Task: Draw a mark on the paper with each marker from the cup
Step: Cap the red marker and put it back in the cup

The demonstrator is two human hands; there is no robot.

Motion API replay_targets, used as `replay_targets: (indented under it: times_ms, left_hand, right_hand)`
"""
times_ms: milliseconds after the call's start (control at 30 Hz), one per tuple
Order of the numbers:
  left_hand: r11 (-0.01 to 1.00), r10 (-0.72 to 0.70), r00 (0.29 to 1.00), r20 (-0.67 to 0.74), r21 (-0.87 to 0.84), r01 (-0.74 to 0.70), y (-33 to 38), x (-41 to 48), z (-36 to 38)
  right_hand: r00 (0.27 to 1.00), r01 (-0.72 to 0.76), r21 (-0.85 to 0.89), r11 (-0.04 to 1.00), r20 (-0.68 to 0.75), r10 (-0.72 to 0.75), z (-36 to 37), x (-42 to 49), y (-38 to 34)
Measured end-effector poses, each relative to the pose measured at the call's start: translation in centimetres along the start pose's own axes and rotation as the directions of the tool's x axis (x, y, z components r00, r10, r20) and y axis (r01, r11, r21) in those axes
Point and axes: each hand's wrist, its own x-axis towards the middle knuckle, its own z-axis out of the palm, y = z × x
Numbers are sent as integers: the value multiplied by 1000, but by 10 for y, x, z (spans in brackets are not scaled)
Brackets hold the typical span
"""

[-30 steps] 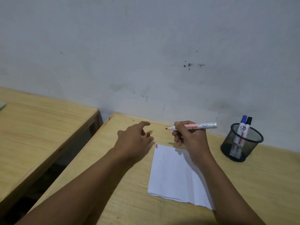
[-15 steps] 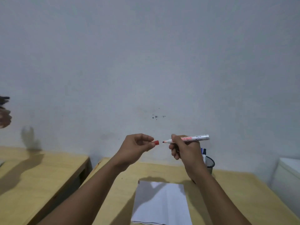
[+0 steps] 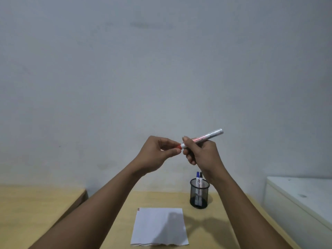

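My right hand (image 3: 201,151) grips a white marker (image 3: 210,135) with red lettering, raised in front of the wall. My left hand (image 3: 156,153) pinches its red cap (image 3: 178,146), which sits on the marker's tip. Below lies a white sheet of paper (image 3: 159,227) with small red and dark marks at its top left corner (image 3: 138,209). A black mesh cup (image 3: 199,194) stands behind the paper's right corner, with a blue-capped marker (image 3: 197,175) and a black-capped marker (image 3: 201,175) upright in it.
The paper and cup rest on a light wooden table (image 3: 224,212). A second wooden table (image 3: 36,203) stands to the left across a gap. A white cabinet (image 3: 301,198) is at the right. A plain grey wall fills the background.
Both hands rose from the table. My left hand picked up the red cap and brought it onto the marker's tip. The camera tilted upward.
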Motion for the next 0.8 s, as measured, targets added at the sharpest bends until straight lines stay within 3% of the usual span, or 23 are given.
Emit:
replay_targets:
  times_ms: [200, 300, 333, 400, 467, 533, 667, 800]
  left_hand:
    - [929, 232, 957, -176, 333, -164, 3, 3, 28]
    - [880, 233, 955, -186, 457, -125, -5, 9, 37]
    - [857, 219, 957, -190, 506, -96, -6, 13, 39]
    - [811, 208, 961, -182, 582, -65, -10, 20, 43]
    - [784, 213, 967, -141, 615, -83, -14, 27, 50]
    - [771, 218, 972, -84, 626, -119, -18, 34, 61]
    - [838, 208, 975, -80, 528, -136, -35, 52, 85]
    - [906, 24, 993, -115, 422, 27, -73, 70, 108]
  right_hand:
    - [991, -116, -36, 993, -72, 113, -14, -1, -5]
    - [975, -201, -155, 967, -131, 181, -24, 3, 2]
    - [969, -198, -273, 941, -198, 146, -29, 5, 7]
    - [951, -113, -567, 816, -299, -76, -42, 8, 23]
    - [949, 50, -746, 664, -171, -263, -52, 9, 39]
    - [967, 163, -792, 588, 11, -254, -56, 15, 58]
    - [976, 126, -719, 683, -33, -215, -68, 38, 87]
    - [980, 0, -596, 803, -161, -119, -85, 59, 117]
